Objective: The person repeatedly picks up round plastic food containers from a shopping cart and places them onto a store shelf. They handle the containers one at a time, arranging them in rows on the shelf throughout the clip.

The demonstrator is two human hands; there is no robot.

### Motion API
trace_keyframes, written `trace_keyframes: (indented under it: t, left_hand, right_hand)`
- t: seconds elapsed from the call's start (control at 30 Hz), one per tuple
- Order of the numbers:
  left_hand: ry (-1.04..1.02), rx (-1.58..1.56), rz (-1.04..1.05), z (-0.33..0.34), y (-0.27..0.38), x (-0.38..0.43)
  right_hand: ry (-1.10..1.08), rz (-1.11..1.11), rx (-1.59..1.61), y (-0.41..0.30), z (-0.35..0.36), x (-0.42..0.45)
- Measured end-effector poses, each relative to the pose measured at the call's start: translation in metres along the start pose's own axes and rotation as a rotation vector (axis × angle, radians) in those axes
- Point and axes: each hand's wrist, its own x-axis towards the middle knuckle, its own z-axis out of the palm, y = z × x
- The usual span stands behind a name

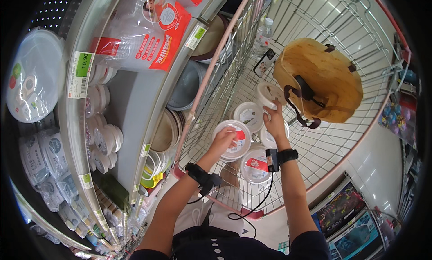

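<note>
Several round, lidded plastic containers sit in the wire shopping cart (233, 87) before me. My left hand (223, 140) lies over the lid of one red-labelled container (241, 147), its fingers curled; whether they grip it is unclear. My right hand (274, 121) reaches to the near edge of the farthest container (266, 91), fingers apart. Between my hands is a container with a dark picture on its lid (249, 114). Under my right wrist, another container (267, 138) is partly hidden. Closest to me sits a second red-labelled container (253, 169).
A yellow-brown tote bag (317, 67) with dark handles stands in the cart, beside a phone (264, 62) and a water bottle (263, 37). Store shelving (125, 101) with bowls and packaged plasticware runs along the left. Boxed toys (351, 234) are at lower right. A cable (268, 192) hangs from my right wrist.
</note>
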Motion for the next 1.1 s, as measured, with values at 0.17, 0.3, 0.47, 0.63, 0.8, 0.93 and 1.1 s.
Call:
trace_keyframes:
  t: [0.17, 0.3, 0.47, 0.63, 0.8, 0.93, 1.1]
  left_hand:
    - [-0.023, -0.134, -0.013, 0.000, 0.029, -0.018]
    - [-0.108, -0.331, -0.109, -0.010, 0.037, -0.043]
    - [-0.227, -0.376, 0.134, -0.036, 0.022, -0.083]
    - [-0.119, -0.495, 0.264, -0.071, -0.009, -0.127]
    - [-0.123, -0.562, 0.264, -0.120, -0.035, -0.174]
    - [-0.178, -0.737, 0.136, -0.183, -0.057, -0.205]
    - [-0.081, -0.661, 0.164, -0.271, -0.099, -0.248]
  right_hand:
    - [0.033, -0.083, 0.045, -0.062, -0.028, -0.054]
    - [0.038, -0.351, -0.007, -0.107, -0.041, -0.103]
    - [-0.127, -0.402, 0.148, -0.157, -0.039, -0.157]
    - [0.013, -0.420, 0.074, -0.188, -0.020, -0.184]
    - [-0.163, -0.127, 0.479, -0.216, 0.033, -0.199]
    - [-0.231, -0.152, 0.676, -0.246, 0.075, -0.212]
    - [-0.440, -0.208, 0.776, -0.294, 0.131, -0.220]
